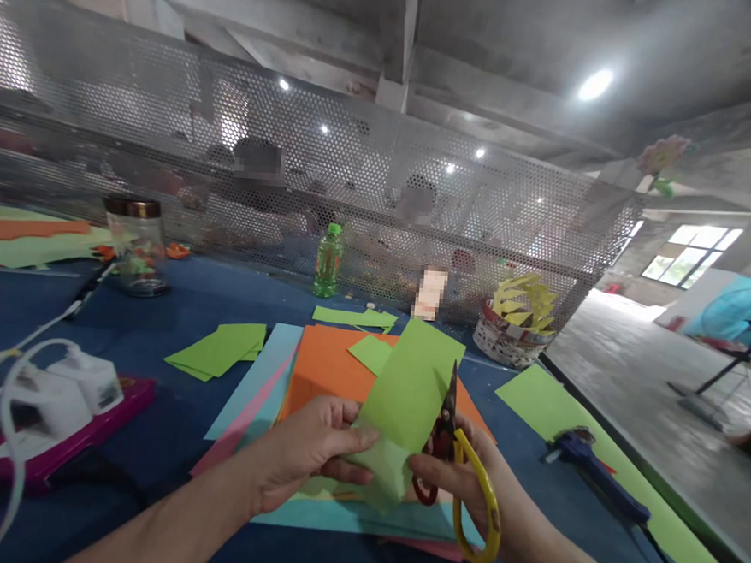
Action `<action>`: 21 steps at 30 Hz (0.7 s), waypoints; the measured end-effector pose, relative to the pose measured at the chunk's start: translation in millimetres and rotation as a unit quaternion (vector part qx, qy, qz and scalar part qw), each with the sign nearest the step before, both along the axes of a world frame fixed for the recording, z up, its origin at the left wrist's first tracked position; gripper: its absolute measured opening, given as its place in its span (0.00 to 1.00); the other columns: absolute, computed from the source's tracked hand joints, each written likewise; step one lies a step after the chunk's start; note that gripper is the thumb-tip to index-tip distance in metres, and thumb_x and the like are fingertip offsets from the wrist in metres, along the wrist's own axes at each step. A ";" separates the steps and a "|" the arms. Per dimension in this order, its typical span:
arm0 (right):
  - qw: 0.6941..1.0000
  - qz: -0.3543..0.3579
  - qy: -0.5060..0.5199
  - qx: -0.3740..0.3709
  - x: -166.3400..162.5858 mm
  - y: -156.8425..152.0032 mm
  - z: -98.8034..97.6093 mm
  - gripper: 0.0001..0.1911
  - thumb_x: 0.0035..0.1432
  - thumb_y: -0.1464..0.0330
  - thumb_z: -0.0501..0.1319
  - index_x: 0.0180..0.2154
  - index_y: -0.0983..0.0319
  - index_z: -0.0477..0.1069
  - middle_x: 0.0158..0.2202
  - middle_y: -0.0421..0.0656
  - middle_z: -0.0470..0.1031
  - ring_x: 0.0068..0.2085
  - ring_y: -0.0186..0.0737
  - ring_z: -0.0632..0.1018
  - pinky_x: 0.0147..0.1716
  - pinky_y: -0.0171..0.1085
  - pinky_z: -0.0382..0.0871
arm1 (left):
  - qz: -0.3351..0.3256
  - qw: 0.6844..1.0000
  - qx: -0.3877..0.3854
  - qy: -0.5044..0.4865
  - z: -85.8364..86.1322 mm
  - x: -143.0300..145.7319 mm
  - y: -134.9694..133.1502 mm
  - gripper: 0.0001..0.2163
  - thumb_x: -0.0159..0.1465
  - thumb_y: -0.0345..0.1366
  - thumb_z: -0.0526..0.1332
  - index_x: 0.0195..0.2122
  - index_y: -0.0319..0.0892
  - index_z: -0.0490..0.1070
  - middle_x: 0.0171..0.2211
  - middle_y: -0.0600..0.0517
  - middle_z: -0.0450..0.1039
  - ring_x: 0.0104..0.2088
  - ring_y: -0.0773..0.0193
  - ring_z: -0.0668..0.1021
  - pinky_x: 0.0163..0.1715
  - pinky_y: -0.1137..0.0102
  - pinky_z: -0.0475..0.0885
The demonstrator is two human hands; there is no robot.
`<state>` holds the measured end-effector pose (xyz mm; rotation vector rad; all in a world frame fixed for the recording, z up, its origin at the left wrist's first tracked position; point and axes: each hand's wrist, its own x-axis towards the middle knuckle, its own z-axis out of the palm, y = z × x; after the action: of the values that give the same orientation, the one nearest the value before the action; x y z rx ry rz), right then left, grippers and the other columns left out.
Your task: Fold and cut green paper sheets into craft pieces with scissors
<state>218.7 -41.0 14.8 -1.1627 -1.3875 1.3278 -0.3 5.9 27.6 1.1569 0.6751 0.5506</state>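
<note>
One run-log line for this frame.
left hand: holds green paper | right hand: scissors, cutting its edge | beneath: orange sheet

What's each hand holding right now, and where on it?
Left hand pinches the folded green paper at its lower left edge. Right hand holds the scissors by the yellow and red handle loops, blades up against the paper's right edge.

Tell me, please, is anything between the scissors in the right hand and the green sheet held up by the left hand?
Nothing visible: the scissors already meet the green sheet at its right edge.
</note>
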 end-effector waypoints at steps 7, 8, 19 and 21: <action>0.999 -0.020 0.032 -0.002 -3.0 -2.8 6.4 0.21 0.46 0.62 0.72 0.38 0.61 0.67 0.29 0.38 0.72 0.26 0.33 0.72 0.25 0.33 0.68 | -0.008 1.000 -0.019 -0.006 -0.4 -0.4 0.0 0.15 0.55 0.38 0.70 0.43 0.39 0.78 0.40 0.47 0.80 0.39 0.63 0.79 0.41 0.73 0.74; 0.999 -0.022 0.035 -0.006 -3.2 -2.7 6.4 0.22 0.45 0.62 0.73 0.39 0.61 0.67 0.30 0.38 0.72 0.26 0.34 0.72 0.26 0.33 0.68 | -0.001 1.000 -0.020 -0.005 -0.7 -0.3 -0.2 0.14 0.56 0.39 0.69 0.42 0.39 0.78 0.39 0.46 0.80 0.39 0.63 0.80 0.41 0.73 0.74; 0.999 0.016 0.035 0.003 -1.6 -1.3 7.6 0.18 0.49 0.61 0.70 0.39 0.59 0.69 0.21 0.34 0.64 0.30 0.40 0.75 0.33 0.38 0.71 | -0.004 1.000 -0.009 -0.010 1.3 -2.0 1.8 0.13 0.58 0.42 0.66 0.39 0.39 0.79 0.38 0.46 0.80 0.38 0.62 0.80 0.41 0.71 0.75; 0.999 0.018 0.027 0.004 -1.3 -1.9 8.8 0.18 0.49 0.60 0.70 0.40 0.59 0.69 0.21 0.34 0.64 0.28 0.40 0.74 0.33 0.38 0.70 | -0.002 1.000 -0.013 -0.008 1.1 -2.4 1.8 0.13 0.58 0.42 0.67 0.38 0.39 0.80 0.37 0.47 0.80 0.38 0.61 0.80 0.41 0.71 0.75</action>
<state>217.4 -42.9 23.5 -1.0922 -1.3795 1.3679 -2.7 7.7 28.7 1.1270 0.6642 0.5467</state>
